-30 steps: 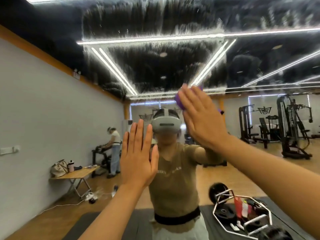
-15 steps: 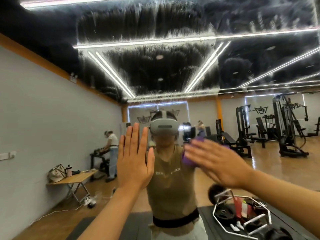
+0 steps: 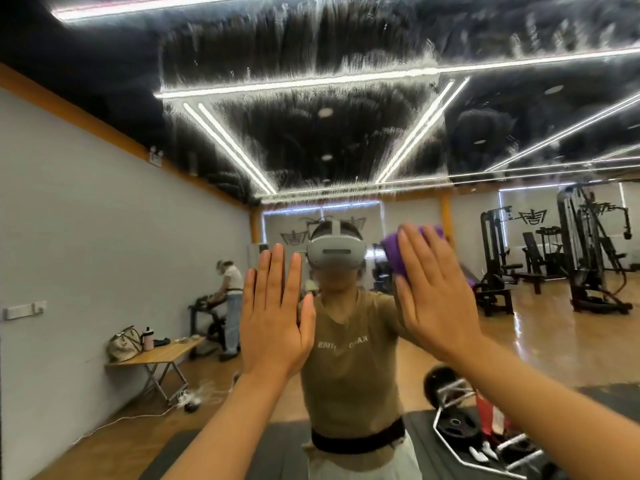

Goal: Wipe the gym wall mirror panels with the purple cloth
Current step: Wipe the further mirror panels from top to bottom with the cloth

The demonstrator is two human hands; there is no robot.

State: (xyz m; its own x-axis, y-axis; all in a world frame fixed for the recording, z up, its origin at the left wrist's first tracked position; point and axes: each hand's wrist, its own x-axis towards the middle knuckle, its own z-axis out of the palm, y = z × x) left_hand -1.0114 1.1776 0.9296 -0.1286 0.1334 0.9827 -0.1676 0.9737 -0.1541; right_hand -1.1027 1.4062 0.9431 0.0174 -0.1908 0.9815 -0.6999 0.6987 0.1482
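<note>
The wall mirror (image 3: 346, 140) fills the view and is streaked with wet smears across its upper part. My right hand (image 3: 433, 292) presses the purple cloth (image 3: 394, 252) flat against the glass with straight fingers; only the cloth's upper left edge shows past the fingers. My left hand (image 3: 277, 317) lies flat on the mirror to the left, fingers straight and together, holding nothing. My own reflection stands between the two hands.
Reflected in the glass are a folding table (image 3: 162, 355) with a bag at the left, a person standing behind it, weight machines (image 3: 588, 258) at the right, and a hex bar with plates (image 3: 485, 434) on a dark floor mat at the lower right.
My right hand with the cloth swept down from the upper glass to chest height, then back up and to the right. The left hand stayed pressed in place.
</note>
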